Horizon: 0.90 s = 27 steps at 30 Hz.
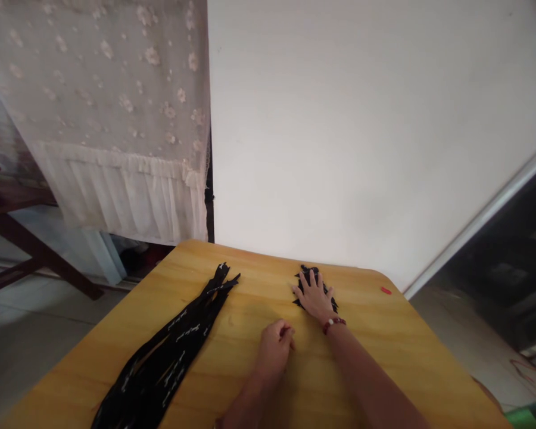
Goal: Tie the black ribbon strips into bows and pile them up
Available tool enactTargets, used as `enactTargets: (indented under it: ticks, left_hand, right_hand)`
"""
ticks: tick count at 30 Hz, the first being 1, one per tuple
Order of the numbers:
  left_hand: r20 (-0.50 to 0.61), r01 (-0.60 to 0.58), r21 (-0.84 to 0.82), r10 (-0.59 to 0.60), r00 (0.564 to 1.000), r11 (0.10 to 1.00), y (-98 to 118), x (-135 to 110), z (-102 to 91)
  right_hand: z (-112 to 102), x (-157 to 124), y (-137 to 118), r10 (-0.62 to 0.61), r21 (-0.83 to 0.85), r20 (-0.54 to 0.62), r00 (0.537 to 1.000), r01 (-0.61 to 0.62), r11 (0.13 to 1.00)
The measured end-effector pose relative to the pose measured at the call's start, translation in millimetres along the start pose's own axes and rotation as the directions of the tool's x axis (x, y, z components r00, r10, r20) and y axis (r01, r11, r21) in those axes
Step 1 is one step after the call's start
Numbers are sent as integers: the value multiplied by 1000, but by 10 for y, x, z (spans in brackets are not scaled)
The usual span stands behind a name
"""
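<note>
A pale yellow wooden table (384, 357) stands against a plain white wall (361, 119), with grey floor tiles showing beyond its left edge. At the far left a lace curtain (111, 107) with small flowers and a pleated hem hangs down, and a dark wooden frame (40, 253) stands on the floor beneath it. On the left half of the table lies a long bundle of black zippers (178, 345) with white markings, running from the near edge towards the wall and fanning out slightly at the far end. Well to the right of it, the left hand (274, 345) rests on the bare wood, its fingers curled into a loose fist; whether anything is pinched inside cannot be told. Just beyond it the right hand (313, 295) lies flat with fingers spread, pressing on a small pile of black pieces (333, 305) near the wall; a red bead bracelet (333, 323) circles that wrist. Further right a tiny red scrap (386, 291) lies alone on the wood.
</note>
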<state>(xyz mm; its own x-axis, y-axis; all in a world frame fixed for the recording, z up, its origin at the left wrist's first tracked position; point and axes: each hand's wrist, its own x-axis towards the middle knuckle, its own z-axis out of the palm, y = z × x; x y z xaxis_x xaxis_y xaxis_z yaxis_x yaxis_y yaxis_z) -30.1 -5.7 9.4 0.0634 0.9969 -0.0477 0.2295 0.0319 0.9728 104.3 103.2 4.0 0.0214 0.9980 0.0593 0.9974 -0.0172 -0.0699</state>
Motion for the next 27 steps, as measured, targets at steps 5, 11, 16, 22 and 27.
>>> enactTargets:
  ticks: [5, 11, 16, 22, 27]
  left_hand:
    - [-29, -32, 9, 32, 999, 999, 5, -1, -2]
    - [16, 35, -49, -34, 999, 998, 57, -32, -16]
    - [19, 25, -53, -24, 1000, 998, 24, -15, -6]
    - [17, -8, -11, 8, 1000, 1000, -9, -9, -6]
    - [-13, -3, -20, 3, 1000, 1000, 3, -29, 10]
  right_hand:
    - [-40, -2, -20, 15, 1, 13, 1000, -15, 1000]
    - [-355, -124, 49, 40, 157, -111, 993, -23, 987]
    - [-571, -368, 316, 183, 602, -297, 937, 34, 798]
    - [-588, -855, 341, 375, 954, -84, 923, -34, 297]
    - [-492, -1186, 27, 267, 990, 72, 961, -102, 102]
